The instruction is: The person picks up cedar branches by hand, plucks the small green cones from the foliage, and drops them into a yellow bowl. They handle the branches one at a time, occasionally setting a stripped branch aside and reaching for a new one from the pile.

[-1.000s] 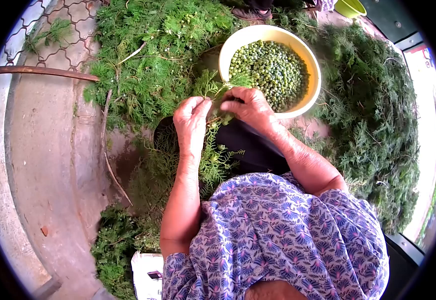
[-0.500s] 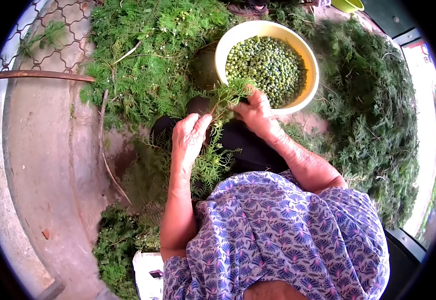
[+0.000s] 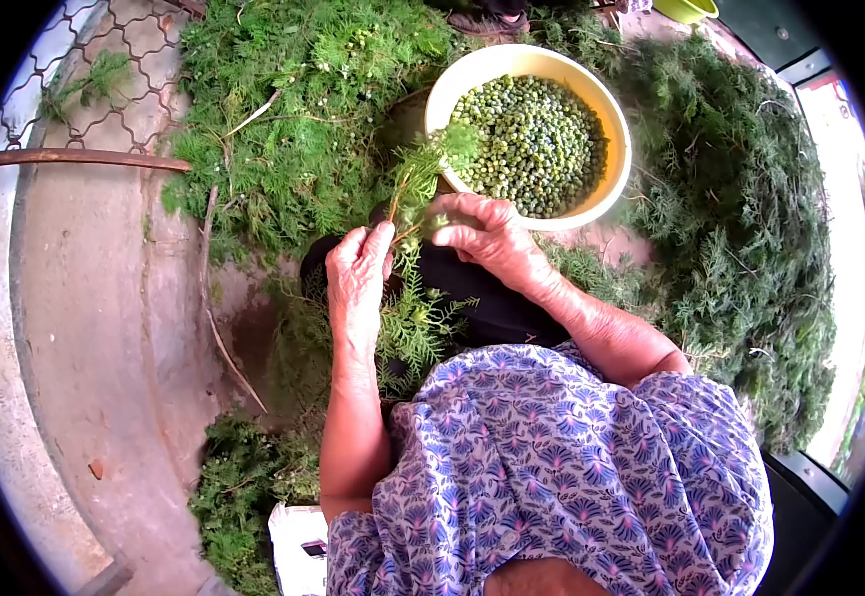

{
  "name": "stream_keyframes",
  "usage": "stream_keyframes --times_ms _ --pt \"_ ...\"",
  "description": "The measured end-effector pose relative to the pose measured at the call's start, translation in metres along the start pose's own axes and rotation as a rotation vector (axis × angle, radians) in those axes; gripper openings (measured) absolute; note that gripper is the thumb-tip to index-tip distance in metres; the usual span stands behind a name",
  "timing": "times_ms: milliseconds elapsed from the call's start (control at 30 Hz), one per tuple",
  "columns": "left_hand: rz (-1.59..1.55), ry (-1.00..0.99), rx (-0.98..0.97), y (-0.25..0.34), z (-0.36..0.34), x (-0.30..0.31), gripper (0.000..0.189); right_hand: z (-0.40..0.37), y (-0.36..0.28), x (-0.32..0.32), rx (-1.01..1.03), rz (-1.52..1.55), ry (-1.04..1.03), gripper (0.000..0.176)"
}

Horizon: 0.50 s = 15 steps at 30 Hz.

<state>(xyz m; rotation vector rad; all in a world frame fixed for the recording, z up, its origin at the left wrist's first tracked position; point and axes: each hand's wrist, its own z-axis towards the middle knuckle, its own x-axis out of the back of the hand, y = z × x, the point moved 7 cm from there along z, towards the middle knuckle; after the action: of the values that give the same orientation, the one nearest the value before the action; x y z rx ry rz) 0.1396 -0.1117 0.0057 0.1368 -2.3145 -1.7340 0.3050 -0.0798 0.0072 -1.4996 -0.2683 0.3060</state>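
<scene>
A leafy green conifer sprig (image 3: 413, 184) is pinched by its stem in my left hand (image 3: 356, 273), its tip pointing up toward the tub. My right hand (image 3: 497, 243) is just right of the stem, thumb and forefinger curled about a small green cone (image 3: 436, 223), slightly blurred. Below the hands, more conifer foliage (image 3: 418, 323) lies over my dark-clothed lap. Just beyond my right hand stands a pale yellow tub (image 3: 619, 149), holding a heap of small green cones (image 3: 527, 139).
Cut conifer branches (image 3: 293, 129) are piled at upper left, with another large pile (image 3: 740, 238) to the right. A long bare stick (image 3: 207, 268) lies on the concrete floor (image 3: 85, 328). A brown rod (image 3: 85, 157) crosses the left side. Another person's foot (image 3: 489, 22) shows at the top.
My right hand has drawn slightly down and left from the sprig's leafy part to its stem side. My left hand has shifted a little left with the sprig, which now stands more upright.
</scene>
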Motion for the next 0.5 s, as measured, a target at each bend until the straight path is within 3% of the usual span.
stream_keyframes --times_ms 33,100,167,367,500 --pt "-0.039 -0.029 0.017 0.000 -0.001 -0.001 0.024 0.000 0.003 0.001 0.003 0.000 0.000 0.029" --pt "-0.080 -0.052 0.030 0.002 -0.002 -0.001 0.022 -0.001 0.019 0.002 -0.220 0.236 0.058 0.026" --pt "-0.160 -0.142 0.016 0.004 -0.006 -0.007 0.016 0.000 0.017 0.000 -0.200 0.210 0.080 0.024" --pt "-0.090 -0.157 0.039 0.003 -0.008 -0.021 0.013 -0.004 0.040 0.002 -0.379 0.622 0.304 0.011" --pt "-0.116 -0.167 0.027 0.011 -0.008 -0.024 0.013 -0.001 0.045 -0.001 -0.413 0.666 0.271 0.006"
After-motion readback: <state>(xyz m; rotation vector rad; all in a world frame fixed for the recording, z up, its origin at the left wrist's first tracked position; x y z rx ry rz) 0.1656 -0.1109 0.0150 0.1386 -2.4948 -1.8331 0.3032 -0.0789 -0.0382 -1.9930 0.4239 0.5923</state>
